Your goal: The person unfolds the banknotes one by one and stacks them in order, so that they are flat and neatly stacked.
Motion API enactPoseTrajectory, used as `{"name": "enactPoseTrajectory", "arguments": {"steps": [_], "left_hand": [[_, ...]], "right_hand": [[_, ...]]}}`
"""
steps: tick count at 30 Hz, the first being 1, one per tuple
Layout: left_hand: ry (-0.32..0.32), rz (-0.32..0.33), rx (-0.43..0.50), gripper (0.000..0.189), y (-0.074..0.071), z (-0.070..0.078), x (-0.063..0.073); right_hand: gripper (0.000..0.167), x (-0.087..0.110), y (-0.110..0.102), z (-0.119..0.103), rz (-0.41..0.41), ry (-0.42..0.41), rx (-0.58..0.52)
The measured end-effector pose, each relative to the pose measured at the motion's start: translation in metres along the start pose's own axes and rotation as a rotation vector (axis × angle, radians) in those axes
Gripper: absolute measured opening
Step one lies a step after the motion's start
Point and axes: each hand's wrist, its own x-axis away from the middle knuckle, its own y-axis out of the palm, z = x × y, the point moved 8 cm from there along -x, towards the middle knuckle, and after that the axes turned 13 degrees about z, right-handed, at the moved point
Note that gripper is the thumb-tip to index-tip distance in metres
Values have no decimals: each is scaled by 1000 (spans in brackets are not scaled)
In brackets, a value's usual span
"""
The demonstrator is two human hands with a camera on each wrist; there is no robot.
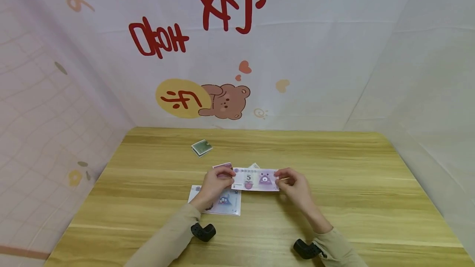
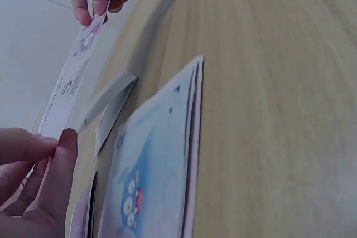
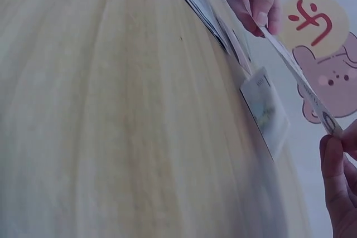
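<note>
Head: you look forward, downward, from above | Wrists: low, close, looking along your banknote, shared by both

Printed cloth behind a wooden table suggests a booth-like workspace.

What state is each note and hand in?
Left hand: pinching left end of purple 5 note
Right hand: pinching its right end
Purple 5 note: unfolded, held above the table
Blue-topped stack: lying on table, several layers
Green paper pieces: lying on table, overlapping
Reddish-purple note: partly hidden
Pale note: appears folded
</note>
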Motion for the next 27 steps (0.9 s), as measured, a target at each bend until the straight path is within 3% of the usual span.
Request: {"name": "enactPoseTrajectory", "arguments": {"steps": [12,27], "left_hand": [[-19,33,-84,14,-25,-8,0],[-25,48,-117,13,-58,-7,6]], "right_hand": [[22,4,26,8,-72,69,4],[17,15,58,2,-165,48,13]]}}
